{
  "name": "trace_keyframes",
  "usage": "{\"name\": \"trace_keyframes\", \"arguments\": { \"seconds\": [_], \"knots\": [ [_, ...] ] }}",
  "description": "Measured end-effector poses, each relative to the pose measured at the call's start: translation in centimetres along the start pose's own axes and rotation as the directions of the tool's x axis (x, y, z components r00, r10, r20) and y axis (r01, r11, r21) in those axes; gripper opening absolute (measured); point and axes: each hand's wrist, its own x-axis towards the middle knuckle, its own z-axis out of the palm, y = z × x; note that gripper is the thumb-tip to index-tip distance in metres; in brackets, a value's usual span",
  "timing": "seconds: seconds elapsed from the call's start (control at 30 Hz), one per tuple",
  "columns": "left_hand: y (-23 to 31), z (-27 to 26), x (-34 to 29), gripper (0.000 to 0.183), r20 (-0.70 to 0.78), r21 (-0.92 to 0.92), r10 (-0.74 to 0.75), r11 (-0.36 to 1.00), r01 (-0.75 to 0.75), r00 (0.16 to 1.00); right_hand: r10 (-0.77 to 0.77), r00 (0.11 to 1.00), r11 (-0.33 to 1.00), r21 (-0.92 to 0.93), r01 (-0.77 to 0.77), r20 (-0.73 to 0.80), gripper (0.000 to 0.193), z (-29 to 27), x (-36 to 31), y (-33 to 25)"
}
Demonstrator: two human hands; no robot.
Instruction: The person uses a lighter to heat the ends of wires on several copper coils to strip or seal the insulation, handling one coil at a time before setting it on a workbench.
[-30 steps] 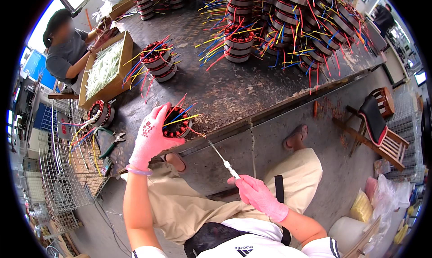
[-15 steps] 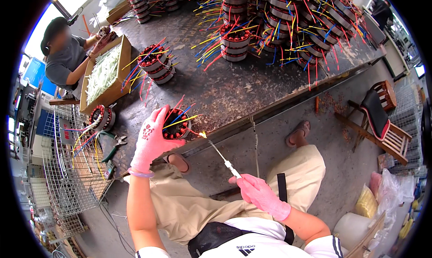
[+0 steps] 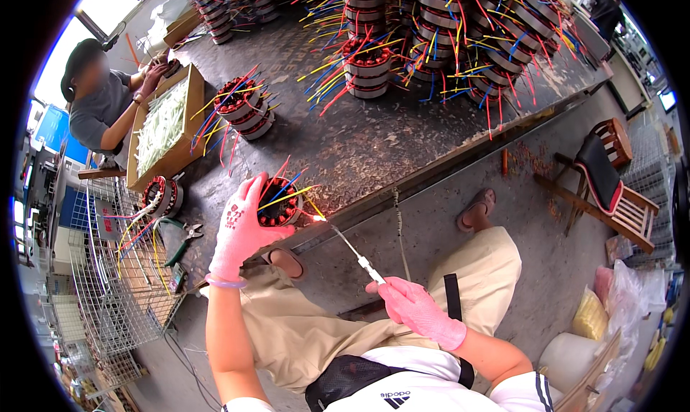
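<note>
A motor stator (image 3: 290, 211) with red windings and red, blue and yellow lead wires stands at the table's near edge. My left hand (image 3: 243, 229), in a pink glove, is wrapped round its left and near sides, thumb toward the right. In my right hand (image 3: 417, 308), also gloved in pink, is a thin-rod tool (image 3: 368, 266) with a white handle, held like a pen. The rod slants up and left to a lead end beside the stator. A small bright glow shows there; whether the rod touches the wire I cannot tell.
Several stator stacks (image 3: 370, 78) with loose wires fill the table's back. Left are two stacked stators (image 3: 248, 110), another stator (image 3: 164, 196), green-handled pliers (image 3: 177, 250) and a box (image 3: 192, 117) of white tubes. A co-worker (image 3: 100, 110) sits behind it. A wire rack (image 3: 108, 290) adjoins the table.
The glow has shifted slightly left and down, nearer the stator. A yellow lead now points down toward the rod's tip. Both my hands keep their grip; the co-worker's hands have moved slightly.
</note>
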Motion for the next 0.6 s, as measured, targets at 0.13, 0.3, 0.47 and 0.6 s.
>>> {"name": "trace_keyframes", "arguments": {
  "seconds": [0.13,0.3,0.47,0.6],
  "knots": [
    [-0.40,0.26,-0.09,0.101,-0.014,0.017,0.020,1.000,-0.020,1.000,-0.008,1.000,1.000,-0.020,0.008,0.011,0.031,0.07,-0.28,-0.66],
    [-0.15,0.16,-0.12,0.102,0.002,0.001,0.003,1.000,-0.003,1.000,0.002,1.000,1.000,-0.025,-0.002,0.008,0.031,0.15,-0.31,-0.89],
    [-0.19,0.21,-0.11,0.102,0.000,-0.002,-0.001,1.000,0.001,1.000,0.000,1.000,1.000,-0.019,0.000,0.007,0.030,0.04,-0.33,-0.78],
    [-0.22,0.24,-0.14,0.102,-0.010,0.002,0.013,1.000,-0.013,1.000,-0.022,1.000,1.000,0.007,0.022,0.016,0.030,0.07,-0.06,-0.25]
  ]
}}
